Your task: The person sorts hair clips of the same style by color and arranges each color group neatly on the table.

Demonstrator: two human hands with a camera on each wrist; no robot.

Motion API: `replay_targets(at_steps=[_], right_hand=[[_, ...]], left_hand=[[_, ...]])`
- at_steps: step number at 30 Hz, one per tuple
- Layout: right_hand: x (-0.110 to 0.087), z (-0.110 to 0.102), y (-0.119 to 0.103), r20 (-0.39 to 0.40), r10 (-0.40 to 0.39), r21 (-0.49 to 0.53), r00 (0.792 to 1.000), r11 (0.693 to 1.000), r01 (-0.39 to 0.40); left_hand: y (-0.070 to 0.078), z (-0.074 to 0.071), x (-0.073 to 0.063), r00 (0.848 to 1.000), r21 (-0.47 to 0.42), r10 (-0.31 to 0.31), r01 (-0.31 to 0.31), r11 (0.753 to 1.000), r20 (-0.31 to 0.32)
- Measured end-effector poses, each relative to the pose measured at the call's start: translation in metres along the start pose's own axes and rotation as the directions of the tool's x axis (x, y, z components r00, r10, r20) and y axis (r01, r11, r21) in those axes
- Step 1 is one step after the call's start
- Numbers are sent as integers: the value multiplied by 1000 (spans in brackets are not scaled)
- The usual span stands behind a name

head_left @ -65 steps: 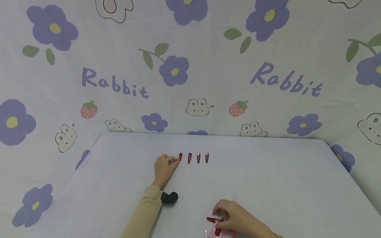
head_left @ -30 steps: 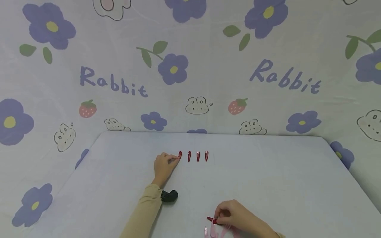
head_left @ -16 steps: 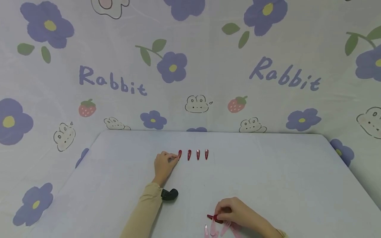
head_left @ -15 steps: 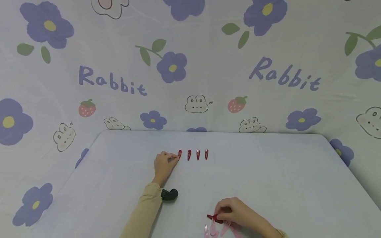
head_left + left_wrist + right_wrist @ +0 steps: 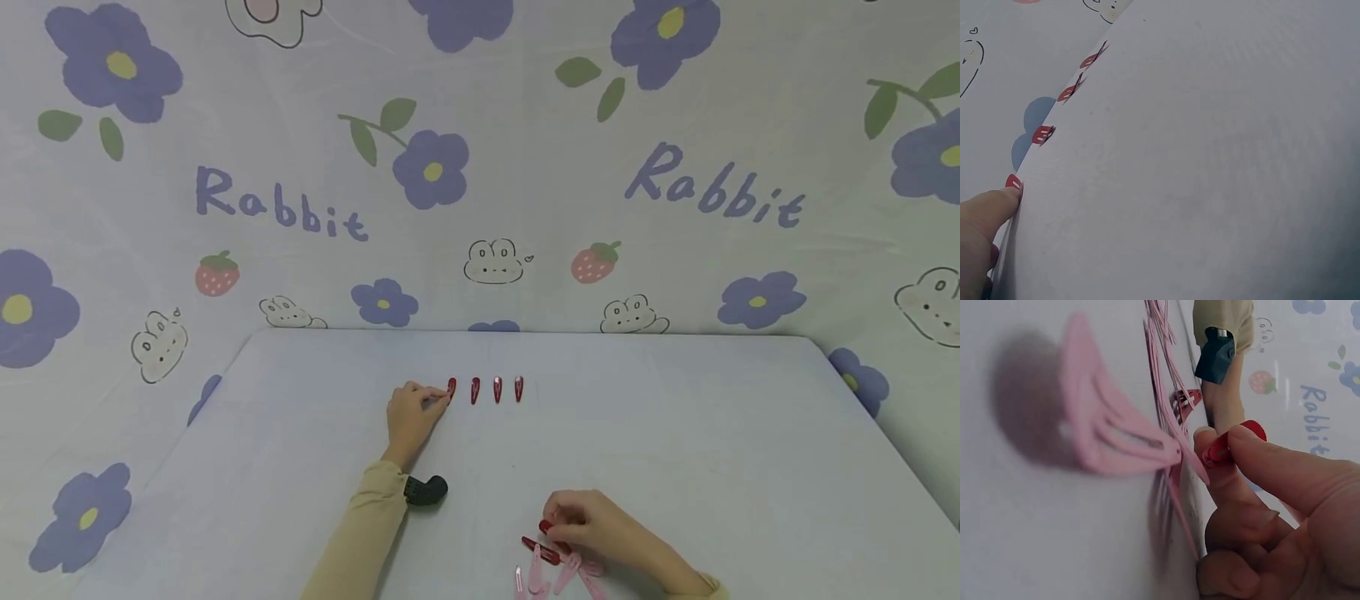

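Red snap hair clips stand out against the white table in the head view, set in a row. My left hand [image 5: 408, 417] pinches the lower end of the leftmost red clip [image 5: 452, 386], partly covering it; the left wrist view shows a fingertip against that clip [image 5: 1014, 181]. Near the front, my right hand [image 5: 603, 527] holds another red hair clip [image 5: 545, 527] between thumb and index finger, just above a small pile. In that pile lie one more red clip [image 5: 542, 551] and several pink hair clips [image 5: 567, 572]. The right wrist view shows the held clip [image 5: 1256, 429] between the fingertips.
Three other red clips [image 5: 497, 389] continue the row rightward. The white table [image 5: 712, 450] reaches back to a flower-printed cloth [image 5: 525, 192]. A black device [image 5: 426, 492] sits on the left wrist.
My right hand has picked a red clip out of the pile and lifted it slightly away, uncovering the pink clips and another red clip. My left hand stays at the leftmost clip.
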State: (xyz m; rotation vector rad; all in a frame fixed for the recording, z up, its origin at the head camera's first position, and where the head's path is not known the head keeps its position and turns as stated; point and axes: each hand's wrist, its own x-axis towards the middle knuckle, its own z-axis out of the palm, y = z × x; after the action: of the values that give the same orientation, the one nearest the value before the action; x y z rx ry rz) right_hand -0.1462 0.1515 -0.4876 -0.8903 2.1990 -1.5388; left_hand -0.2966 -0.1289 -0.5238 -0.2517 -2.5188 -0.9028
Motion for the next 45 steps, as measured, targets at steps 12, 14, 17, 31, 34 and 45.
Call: replay_targets(at_steps=[12,14,17,31,34,45], right_hand=[[16,-18,1,-29,5,-52,1000,999,-7],[18,-20,0,-45,-13,-102,999,995,9],[22,-23,1,-43,-31,-169,999,985,24],[74,-68,12,-238,78,-222,968,966,-132],[88,-76,19,-319,91,-222,943,960,-168],[118,-91,41,-450,108,-256,887,936,-243]], left_hand=[[0,-2,1,999,6,25,-24,1000,-21],[0,-2,1,999,6,33,-33,999,-24],[-1,-1,0,998,-5,52,-52,999,-42],[1,-2,0,1000,4,21,-21,1000,-10],[0,-2,1,1000,31,5,-5,1000,11],[1,-4,1,1000,22,-1,1,1000,18]])
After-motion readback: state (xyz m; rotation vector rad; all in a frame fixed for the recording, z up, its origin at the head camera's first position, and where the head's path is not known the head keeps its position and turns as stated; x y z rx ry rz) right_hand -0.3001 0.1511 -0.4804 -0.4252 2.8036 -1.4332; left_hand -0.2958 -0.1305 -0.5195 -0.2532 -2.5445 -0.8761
